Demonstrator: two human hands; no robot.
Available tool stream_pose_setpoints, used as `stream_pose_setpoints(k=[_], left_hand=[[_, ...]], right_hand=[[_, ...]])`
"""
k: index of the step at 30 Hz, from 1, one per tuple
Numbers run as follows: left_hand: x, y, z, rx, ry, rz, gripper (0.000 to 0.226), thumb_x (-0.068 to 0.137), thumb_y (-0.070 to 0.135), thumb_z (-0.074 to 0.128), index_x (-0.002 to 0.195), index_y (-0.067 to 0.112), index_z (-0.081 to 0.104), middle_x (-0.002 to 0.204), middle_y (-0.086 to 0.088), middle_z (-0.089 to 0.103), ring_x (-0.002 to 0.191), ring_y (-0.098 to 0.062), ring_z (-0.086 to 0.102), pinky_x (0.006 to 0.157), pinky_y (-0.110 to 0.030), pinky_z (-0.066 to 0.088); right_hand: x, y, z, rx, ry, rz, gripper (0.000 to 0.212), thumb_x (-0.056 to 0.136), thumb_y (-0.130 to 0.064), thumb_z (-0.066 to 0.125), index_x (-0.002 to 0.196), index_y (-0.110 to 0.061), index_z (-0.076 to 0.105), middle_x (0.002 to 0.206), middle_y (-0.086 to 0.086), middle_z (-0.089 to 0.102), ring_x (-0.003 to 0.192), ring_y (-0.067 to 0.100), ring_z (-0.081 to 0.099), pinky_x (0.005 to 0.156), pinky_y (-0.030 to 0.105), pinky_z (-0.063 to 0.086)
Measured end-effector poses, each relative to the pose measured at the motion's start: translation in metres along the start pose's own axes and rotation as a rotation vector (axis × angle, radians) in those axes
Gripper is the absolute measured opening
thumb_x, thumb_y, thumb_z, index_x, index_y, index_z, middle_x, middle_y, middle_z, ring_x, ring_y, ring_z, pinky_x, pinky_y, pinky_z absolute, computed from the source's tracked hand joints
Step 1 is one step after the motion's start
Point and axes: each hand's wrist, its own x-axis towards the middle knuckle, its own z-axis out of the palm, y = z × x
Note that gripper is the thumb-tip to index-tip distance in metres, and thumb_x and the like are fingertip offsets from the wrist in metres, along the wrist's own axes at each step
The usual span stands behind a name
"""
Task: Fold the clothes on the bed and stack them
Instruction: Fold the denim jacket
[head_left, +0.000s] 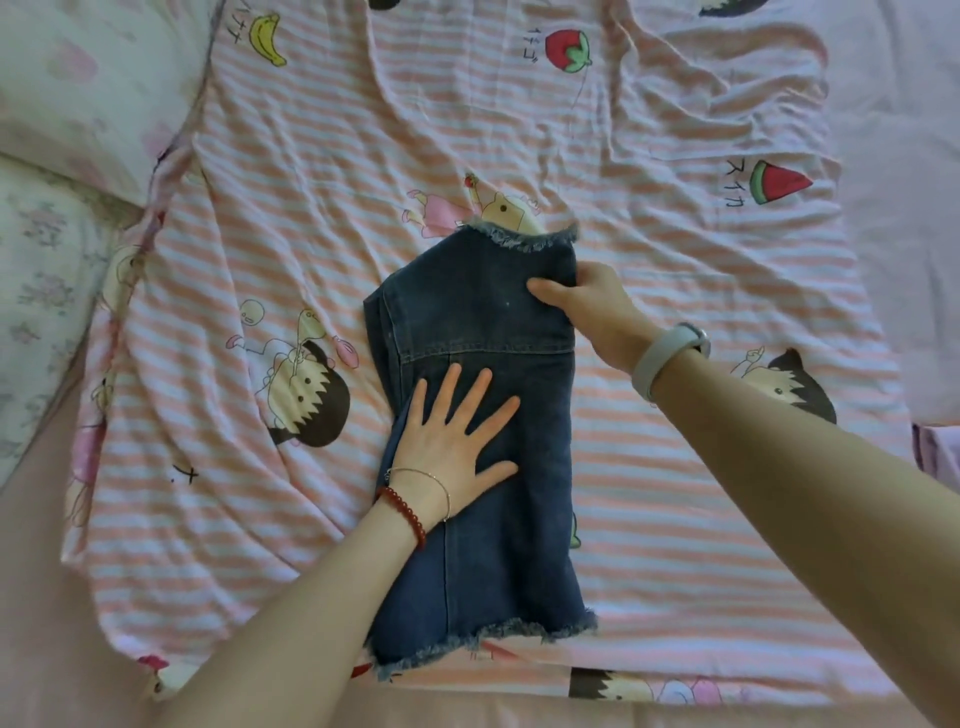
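A dark denim garment (483, 431) with frayed hems lies mid-bed on the striped, wrinkled sheet (675, 493). The left hand (452, 436) presses flat, fingers spread; the right hand (587, 306), at 1 o'clock, pinches its edge.

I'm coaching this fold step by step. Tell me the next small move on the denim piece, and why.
Probably bring the far frayed end toward you. The right hand already pinches the far right edge of the denim garment, while the left hand lies flat on its middle, pinning it where the crease could form. The garment lies long on the striped sheet.
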Motion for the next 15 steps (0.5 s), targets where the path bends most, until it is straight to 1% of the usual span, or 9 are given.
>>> stream_pose_setpoints(k=[3,5,6,8,10,11,12,14,15], left_hand=[[-0.008,-0.004,-0.011,0.022,0.053,0.020,0.066,0.079,0.062,0.040,0.137,0.030,0.039,0.143,-0.009,0.043,0.132,-0.037,0.032,0.107,-0.058,0.023],[-0.030,0.000,-0.023,-0.012,0.109,-0.021,0.060,0.073,0.049,0.059,0.126,0.021,0.056,0.135,-0.013,0.051,0.126,-0.035,0.044,0.102,-0.056,0.034],[-0.046,0.001,-0.025,-0.057,0.165,-0.036,0.051,0.072,0.040,0.061,0.118,0.017,0.062,0.128,-0.014,0.057,0.122,-0.034,0.047,0.100,-0.051,0.038],[-0.083,-0.002,-0.021,-0.131,0.191,-0.025,0.037,0.080,0.032,0.052,0.110,0.015,0.066,0.117,-0.010,0.062,0.113,-0.028,0.050,0.089,-0.043,0.039],[-0.112,-0.014,-0.012,-0.187,0.092,0.006,0.043,0.083,0.034,0.043,0.115,0.015,0.064,0.125,-0.007,0.059,0.117,-0.024,0.047,0.086,-0.038,0.045],[-0.120,-0.018,-0.011,-0.293,0.084,-0.014,0.043,0.085,0.033,0.043,0.118,0.014,0.062,0.131,-0.004,0.055,0.123,-0.021,0.043,0.089,-0.035,0.044],[-0.126,-0.023,-0.010,-0.475,0.093,-0.108,0.039,0.088,0.029,0.046,0.120,0.012,0.061,0.133,0.001,0.052,0.126,-0.016,0.041,0.094,-0.031,0.040],[-0.127,-0.037,-0.025,-0.894,0.125,-0.509,0.028,0.092,0.013,0.052,0.119,0.011,0.061,0.121,0.005,0.055,0.115,-0.012,0.048,0.095,-0.021,0.037],[-0.126,-0.048,-0.034,-1.103,0.170,-0.712,0.027,0.093,0.008,0.051,0.119,0.010,0.060,0.111,0.002,0.061,0.107,-0.015,0.053,0.091,-0.024,0.040]], right_hand=[[-0.036,0.004,0.000,-0.229,0.006,-0.263,0.011,0.090,-0.007,0.056,0.100,-0.005,0.061,0.090,0.005,0.064,0.080,0.013,0.060,0.072,0.026,0.051],[-0.059,0.010,-0.003,-0.385,0.026,-0.485,0.003,0.085,-0.001,0.058,0.088,-0.001,0.059,0.082,0.012,0.061,0.073,0.022,0.053,0.065,0.035,0.044],[-0.070,0.011,-0.005,-0.423,0.022,-0.590,0.008,0.081,0.001,0.056,0.083,-0.006,0.054,0.080,0.013,0.058,0.072,0.026,0.050,0.063,0.038,0.042],[-0.089,0.017,-0.008,-0.501,-0.024,-0.757,0.031,0.072,0.006,0.052,0.085,-0.021,0.046,0.080,0.012,0.051,0.075,0.023,0.045,0.063,0.030,0.036],[-0.107,0.023,-0.007,-0.665,-0.082,-0.912,0.040,0.068,0.009,0.052,0.094,-0.020,0.044,0.079,0.014,0.051,0.076,0.019,0.040,0.064,0.023,0.030],[-0.116,0.028,-0.005,-0.775,-0.115,-0.979,0.042,0.070,0.007,0.050,0.103,-0.017,0.046,0.081,0.014,0.052,0.077,0.021,0.039,0.066,0.024,0.031],[-0.124,0.035,-0.005,-0.877,-0.162,-1.036,0.042,0.073,0.003,0.050,0.111,-0.014,0.046,0.082,0.013,0.053,0.078,0.023,0.040,0.068,0.028,0.034],[-0.139,0.053,-0.006,-1.019,-0.275,-1.138,0.039,0.081,-0.005,0.050,0.120,-0.010,0.047,0.086,0.011,0.056,0.081,0.025,0.042,0.073,0.033,0.037],[-0.147,0.063,-0.008,-1.053,-0.335,-1.169,0.037,0.085,-0.008,0.048,0.122,-0.010,0.048,0.088,0.009,0.057,0.082,0.025,0.044,0.077,0.034,0.038]])
